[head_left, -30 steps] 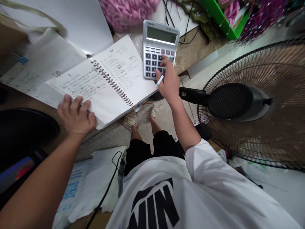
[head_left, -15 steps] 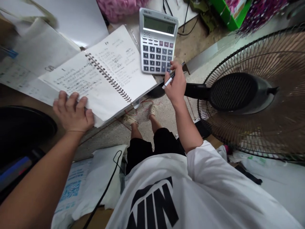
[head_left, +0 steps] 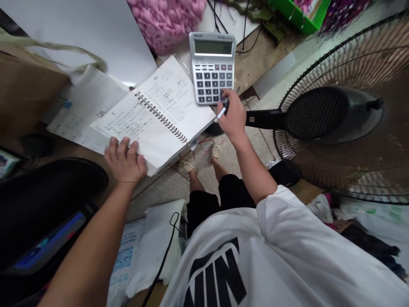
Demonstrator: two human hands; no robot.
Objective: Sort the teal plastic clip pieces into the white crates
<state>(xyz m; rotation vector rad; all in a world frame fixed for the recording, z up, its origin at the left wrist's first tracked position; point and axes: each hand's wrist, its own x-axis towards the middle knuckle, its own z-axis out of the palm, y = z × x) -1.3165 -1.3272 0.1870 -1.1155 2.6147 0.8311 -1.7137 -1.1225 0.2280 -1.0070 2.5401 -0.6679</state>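
A silver desk calculator (head_left: pixel 212 68) with a lit display lies above a white spiral notebook (head_left: pixel 153 123), which is open and covered in handwritten lines. My right hand (head_left: pixel 232 117) grips a white pen (head_left: pixel 221 113), and its fingertips touch the calculator's lower right keys. My left hand (head_left: pixel 125 160) lies with spread fingers on the notebook's lower page near its edge. Loose written sheets (head_left: pixel 86 113) lie to the notebook's left, partly under it.
A large black-caged electric fan (head_left: pixel 322 115) stands to the right, close to my right forearm. Pink knitted material (head_left: pixel 166 25) and a green box (head_left: pixel 297 10) lie beyond the calculator. A black round seat (head_left: pixel 47 187) is at the left; a white bag (head_left: pixel 156 247) lies below.
My right hand has returned to the calculator's lower right keys after moving just below them. The view has swung, shifting everything in frame. My left hand stays on the notebook.
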